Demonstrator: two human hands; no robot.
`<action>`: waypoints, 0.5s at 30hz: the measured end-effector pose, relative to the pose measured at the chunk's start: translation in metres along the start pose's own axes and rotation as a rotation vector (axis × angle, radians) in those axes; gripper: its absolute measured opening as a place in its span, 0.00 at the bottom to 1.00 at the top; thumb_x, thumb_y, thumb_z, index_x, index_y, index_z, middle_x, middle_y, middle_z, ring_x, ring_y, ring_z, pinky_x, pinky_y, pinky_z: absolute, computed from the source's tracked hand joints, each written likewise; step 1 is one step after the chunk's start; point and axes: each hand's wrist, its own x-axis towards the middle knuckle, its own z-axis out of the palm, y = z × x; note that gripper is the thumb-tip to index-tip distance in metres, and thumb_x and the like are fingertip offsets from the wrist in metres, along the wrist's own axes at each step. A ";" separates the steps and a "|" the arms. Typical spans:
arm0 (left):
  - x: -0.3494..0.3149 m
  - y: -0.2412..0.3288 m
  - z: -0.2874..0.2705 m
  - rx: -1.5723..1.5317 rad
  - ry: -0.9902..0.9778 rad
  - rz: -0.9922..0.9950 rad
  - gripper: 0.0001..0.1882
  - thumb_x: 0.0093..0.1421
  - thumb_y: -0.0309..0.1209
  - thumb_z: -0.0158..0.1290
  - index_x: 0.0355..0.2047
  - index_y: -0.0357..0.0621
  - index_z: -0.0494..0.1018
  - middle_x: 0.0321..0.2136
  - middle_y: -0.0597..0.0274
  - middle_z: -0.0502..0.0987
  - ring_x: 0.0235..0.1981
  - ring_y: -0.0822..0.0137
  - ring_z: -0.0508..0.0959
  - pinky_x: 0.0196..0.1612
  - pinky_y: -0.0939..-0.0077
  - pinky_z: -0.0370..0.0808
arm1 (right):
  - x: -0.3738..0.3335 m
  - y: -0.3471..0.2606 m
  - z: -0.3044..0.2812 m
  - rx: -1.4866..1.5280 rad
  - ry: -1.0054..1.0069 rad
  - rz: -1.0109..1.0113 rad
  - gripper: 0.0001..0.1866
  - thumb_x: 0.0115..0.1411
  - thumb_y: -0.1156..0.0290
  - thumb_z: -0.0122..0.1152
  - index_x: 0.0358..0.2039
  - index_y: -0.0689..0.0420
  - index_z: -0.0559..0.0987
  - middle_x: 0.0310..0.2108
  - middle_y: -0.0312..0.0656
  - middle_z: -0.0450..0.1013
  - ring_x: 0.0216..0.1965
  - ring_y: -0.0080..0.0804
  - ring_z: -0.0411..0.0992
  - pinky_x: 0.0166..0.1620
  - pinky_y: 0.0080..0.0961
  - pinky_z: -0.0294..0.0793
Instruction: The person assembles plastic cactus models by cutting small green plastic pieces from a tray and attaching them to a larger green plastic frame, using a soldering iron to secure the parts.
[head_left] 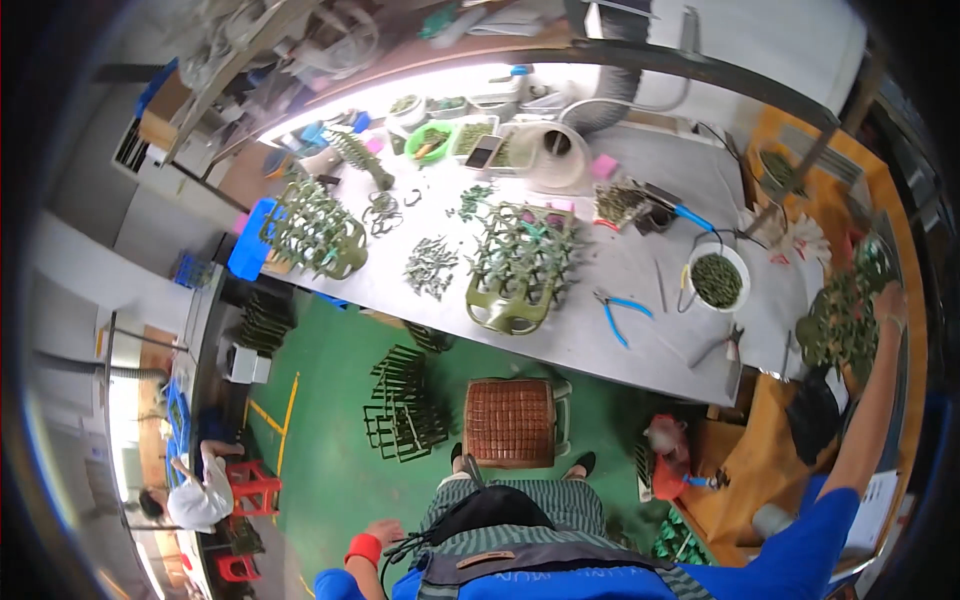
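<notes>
Far to the right, my right hand reaches out with its fingers closed at the upper edge of a dark green rack of small leaf-like parts; its fingertips are partly hidden. My left hand, below a red wristband, hangs low beside my lap. It is open and holds nothing. On the grey worktable stands an olive-green rack full of small green pieces. Another loaded rack leans at the table's left end. A loose pile of small green pieces lies between them.
Blue-handled pliers, a white bowl of green bits and a blue-handled soldering-iron-like tool lie to the right. A woven-topped stool stands before me, with empty racks beside it. Another person sits at far left.
</notes>
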 end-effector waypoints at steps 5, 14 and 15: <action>0.007 0.029 -0.021 0.152 0.127 -0.184 0.15 0.63 0.31 0.51 0.49 0.41 0.74 0.40 0.55 0.80 0.41 0.63 0.79 0.45 0.64 0.77 | -0.179 -0.165 -0.171 0.675 0.410 -0.489 0.16 0.64 0.66 0.54 0.51 0.58 0.71 0.40 0.49 0.73 0.43 0.40 0.74 0.44 0.35 0.73; 0.211 0.128 -0.089 0.445 -0.107 0.019 0.13 0.62 0.33 0.53 0.45 0.44 0.77 0.31 0.63 0.82 0.30 0.70 0.80 0.32 0.73 0.77 | -0.432 -0.437 -0.174 1.064 -0.831 -1.028 0.16 0.60 0.59 0.57 0.38 0.60 0.80 0.33 0.47 0.79 0.35 0.41 0.78 0.41 0.34 0.75; 0.235 0.144 -0.097 0.461 -0.116 0.086 0.12 0.62 0.33 0.53 0.44 0.44 0.78 0.31 0.62 0.82 0.30 0.70 0.80 0.32 0.74 0.77 | -0.446 -0.467 -0.179 1.057 -0.938 -0.978 0.15 0.60 0.60 0.57 0.38 0.60 0.79 0.32 0.45 0.78 0.33 0.36 0.77 0.39 0.32 0.75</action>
